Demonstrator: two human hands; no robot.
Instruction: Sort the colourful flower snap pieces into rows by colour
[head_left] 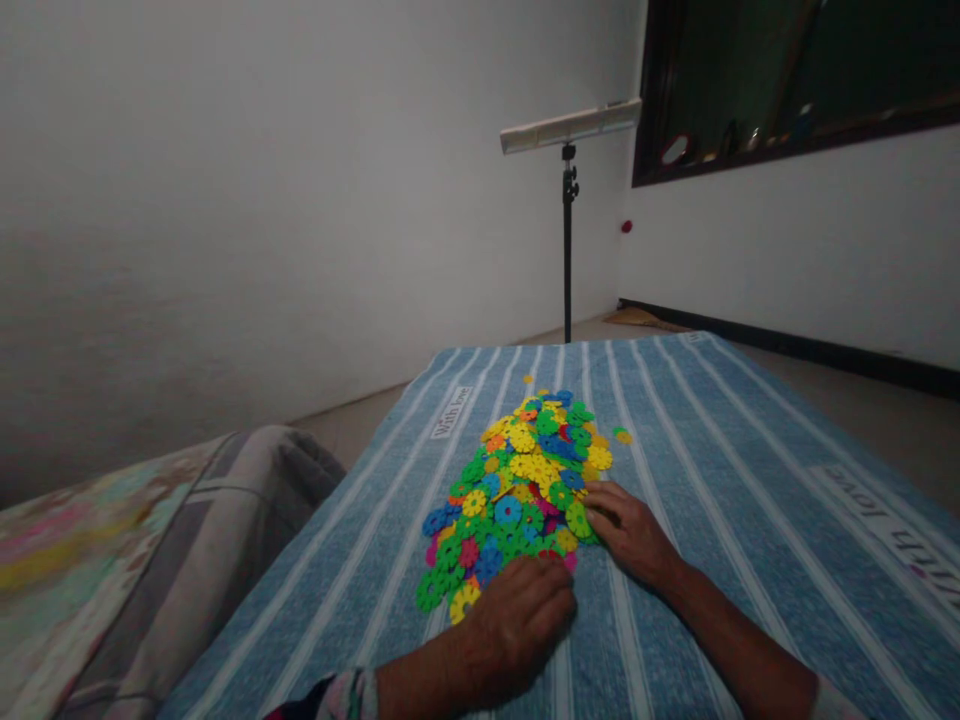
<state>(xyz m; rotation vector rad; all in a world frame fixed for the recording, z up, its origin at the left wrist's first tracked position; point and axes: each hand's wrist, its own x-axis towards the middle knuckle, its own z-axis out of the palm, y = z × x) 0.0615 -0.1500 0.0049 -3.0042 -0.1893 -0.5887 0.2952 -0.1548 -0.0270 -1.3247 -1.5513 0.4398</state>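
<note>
A heap of flat, notched plastic snowflake discs [525, 480] in green, yellow, blue, orange and pink lies on the striped cloth. At the near edge of the heap is my left hand [517, 620], back upward, its fingers curled down and closed. What they hold, if anything, is hidden beneath the hand. My right hand [634, 532] rests against the heap's right side with fingers slightly bent and parted. Its fingertips touch the edge of the heap beside a light green disc [577, 519], and no disc shows clearly gripped there.
A blue-and-white striped cloth [712, 500] covers the table. Two stray discs [623, 436] lie right of the heap. To the left stands a surface draped with grey and patterned fabric [247, 500]. A black stand [568, 250] with a flat panel rises behind the table, near a window [810, 80].
</note>
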